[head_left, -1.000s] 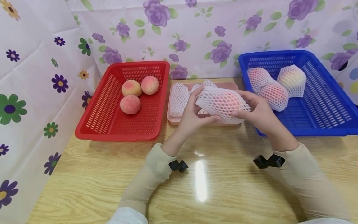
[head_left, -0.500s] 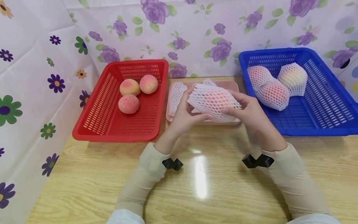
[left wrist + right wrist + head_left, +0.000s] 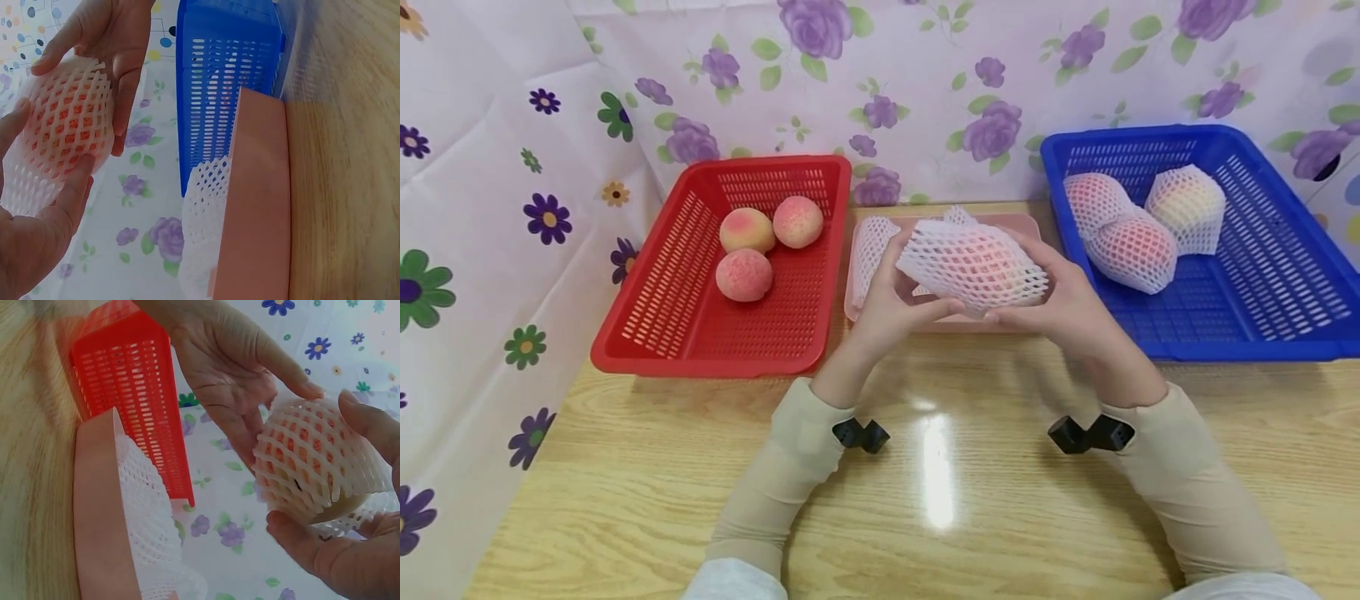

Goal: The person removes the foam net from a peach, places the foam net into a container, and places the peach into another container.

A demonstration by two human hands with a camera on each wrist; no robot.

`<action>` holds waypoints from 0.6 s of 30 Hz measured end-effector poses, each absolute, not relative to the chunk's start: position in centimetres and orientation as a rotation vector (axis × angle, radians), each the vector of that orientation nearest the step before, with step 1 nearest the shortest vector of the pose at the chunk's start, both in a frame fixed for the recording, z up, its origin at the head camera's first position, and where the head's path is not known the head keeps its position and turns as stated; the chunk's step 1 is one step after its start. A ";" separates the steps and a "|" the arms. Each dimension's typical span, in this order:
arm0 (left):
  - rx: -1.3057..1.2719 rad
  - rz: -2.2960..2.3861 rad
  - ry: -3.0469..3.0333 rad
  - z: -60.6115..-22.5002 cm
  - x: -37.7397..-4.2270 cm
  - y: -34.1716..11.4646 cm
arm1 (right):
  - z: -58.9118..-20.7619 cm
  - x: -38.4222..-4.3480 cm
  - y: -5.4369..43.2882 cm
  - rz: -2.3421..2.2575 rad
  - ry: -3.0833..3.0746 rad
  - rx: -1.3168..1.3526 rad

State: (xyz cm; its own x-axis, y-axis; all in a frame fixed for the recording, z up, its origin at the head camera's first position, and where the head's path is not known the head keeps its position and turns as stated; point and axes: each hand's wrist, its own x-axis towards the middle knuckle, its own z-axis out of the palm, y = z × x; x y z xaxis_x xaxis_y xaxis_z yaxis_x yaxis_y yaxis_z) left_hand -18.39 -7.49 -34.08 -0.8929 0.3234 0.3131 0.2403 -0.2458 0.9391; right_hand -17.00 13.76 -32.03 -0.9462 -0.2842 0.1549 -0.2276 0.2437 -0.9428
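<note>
A peach [image 3: 992,254] in a white foam net sleeve [image 3: 928,250] is held up over the pink tray [image 3: 1018,227] by both hands. My left hand [image 3: 887,308] grips the sleeve at its left end, thumb below. On the other side my right hand [image 3: 1067,300] holds the peach end, its fingers behind and its thumb underneath. The thumb tips come close together under the fruit. From the right wrist view, a bare patch of peach [image 3: 340,509] shows at the sleeve's opening. Spare foam nets [image 3: 874,250] lie in the tray, partly hidden by the hands.
To the left stands a red basket [image 3: 715,367] with three bare peaches [image 3: 743,275]. A blue basket [image 3: 1247,342] on the right holds three netted peaches [image 3: 1186,208]. Flowered cloth [image 3: 925,100] hangs behind the wooden table [image 3: 985,500].
Both hands have shifted left with the netted peach, mostly during the first half second. My right thumb has slid from the peach's front down to its underside.
</note>
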 end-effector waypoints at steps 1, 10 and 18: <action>0.725 2.339 1.886 -34.0 -18.3 -7.5 | -32.1 -17.1 13.7 -1.891 2.393 -0.515; 0.859 2.350 1.954 -33.2 -17.9 -8.1 | -32.7 -17.5 13.3 -2.251 1.988 -0.686; 0.872 2.309 2.046 -32.9 -17.5 -8.3 | -32.5 -16.7 13.1 -2.348 1.944 -0.427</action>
